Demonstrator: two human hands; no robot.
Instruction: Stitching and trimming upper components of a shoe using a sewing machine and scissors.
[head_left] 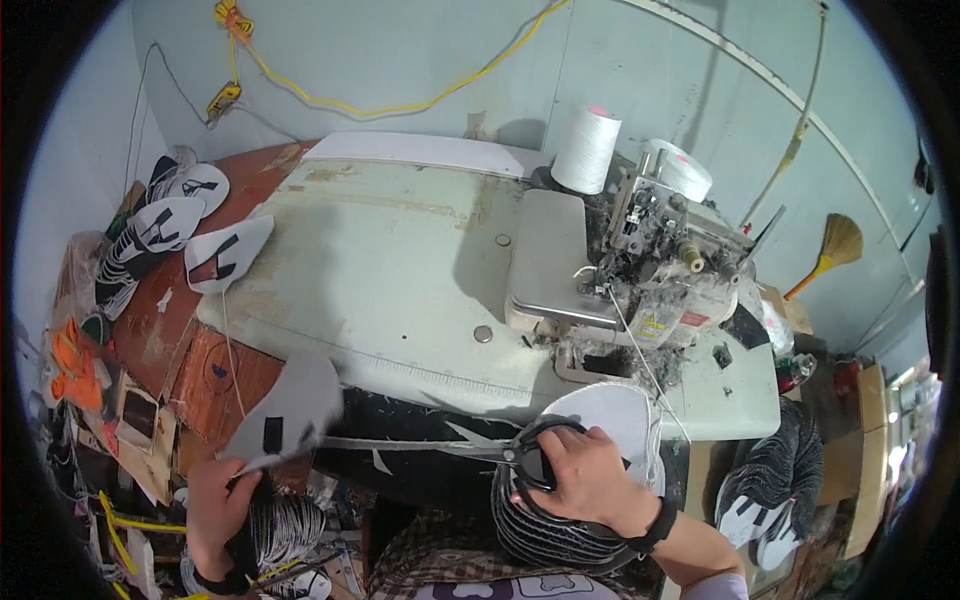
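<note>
My left hand [218, 510] pinches the lower edge of a curved pale-grey fabric piece [300, 400] with a small black patch. From this piece a white cord [390, 442] stretches right toward the scissors [538, 468]. My right hand [592, 475] grips their black handles, with the blades spread and pointing left at the cord. Whether the blades touch the cord, I cannot tell. Beneath my right hand sits a thick stack of similar pieces [610, 402], white on top with dark layered edges. A dark cloth-like surface lies under the cord.
An overlock sewing machine [670, 265], coated in lint, stands on the pale worktable [400, 270] with white thread cones [587, 150] behind. More pieces [160, 225] are piled at the left; another bundle [770, 480] rests at the right. A yellow cable [400, 108] hangs along the wall.
</note>
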